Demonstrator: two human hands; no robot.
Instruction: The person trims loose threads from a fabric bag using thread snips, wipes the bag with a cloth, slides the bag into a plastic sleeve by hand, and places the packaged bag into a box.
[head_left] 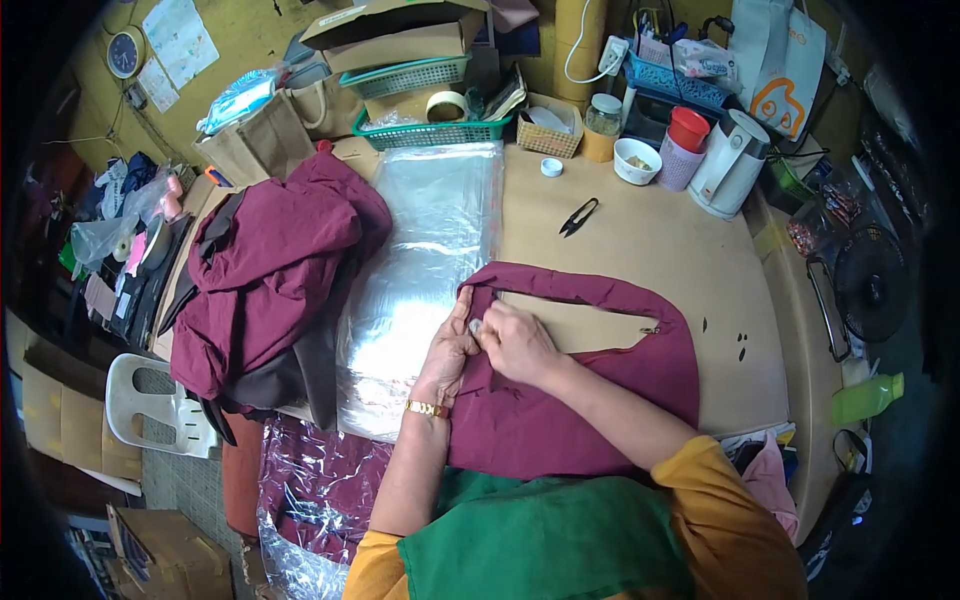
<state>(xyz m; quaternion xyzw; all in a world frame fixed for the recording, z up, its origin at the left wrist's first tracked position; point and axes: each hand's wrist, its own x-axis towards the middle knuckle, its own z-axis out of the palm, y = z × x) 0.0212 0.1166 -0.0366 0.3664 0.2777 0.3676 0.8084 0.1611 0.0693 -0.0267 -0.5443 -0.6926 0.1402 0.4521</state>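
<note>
A maroon garment [570, 430] lies on the table before me, with a long opening edged by a zipper; a metal zipper pull [649, 330] shows at its right end. My left hand [452, 345] grips the garment's left edge, fingers behind the cloth and thumb in front. Beside it, my right hand [515, 343] is closed, fingers curled, against the same part of the fabric. Between the hands a small whitish piece [475, 326] shows at my right fingertips; its kind cannot be made out. Black thread snips [578, 217] lie beyond the garment, touched by neither hand.
Clear plastic bags [430, 215] lie stacked left of the garment. Farther left is a heap of maroon and dark clothes [280, 270]. Along the back stand a green basket [430, 130], a jar [602, 125], a white bowl [636, 160], cups and a kettle [730, 165].
</note>
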